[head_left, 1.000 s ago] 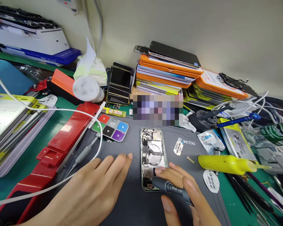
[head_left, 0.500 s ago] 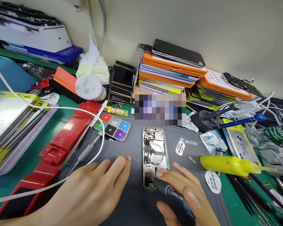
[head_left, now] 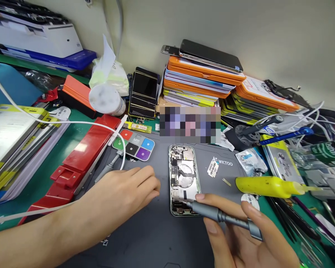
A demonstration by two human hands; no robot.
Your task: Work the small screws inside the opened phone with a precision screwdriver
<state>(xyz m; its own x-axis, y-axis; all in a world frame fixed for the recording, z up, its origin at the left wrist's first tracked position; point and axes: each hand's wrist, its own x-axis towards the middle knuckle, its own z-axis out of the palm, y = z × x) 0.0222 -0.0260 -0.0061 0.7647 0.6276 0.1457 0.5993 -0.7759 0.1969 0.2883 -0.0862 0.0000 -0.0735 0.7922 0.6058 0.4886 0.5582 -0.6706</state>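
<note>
An opened phone (head_left: 186, 178), its internal parts bare, lies upright in view on the dark grey mat (head_left: 145, 234). My right hand (head_left: 248, 234) grips a grey screwdriver (head_left: 212, 213) between thumb and fingers. The tool slants left, and its tip is over the lower part of the phone; whether it touches a screw is too small to tell. Left of the phone, my left hand (head_left: 136, 188) hovers over or rests on the mat with its fingers curled together. Its fingertips point away and down, so anything in them is hidden.
A color-marked screw tray (head_left: 136, 140) sits behind my left hand, beside a red tool (head_left: 80, 149) and a white cable (head_left: 72, 122). To the right lie a yellow bottle (head_left: 265, 187) and several tweezers (head_left: 281, 214). Stacked orange boxes (head_left: 201, 70) stand at the back.
My right hand has moved right and lower, turning the screwdriver flatter with its tip now visible over the phone. My left hand's fingers have curled in more. The view has shifted slightly.
</note>
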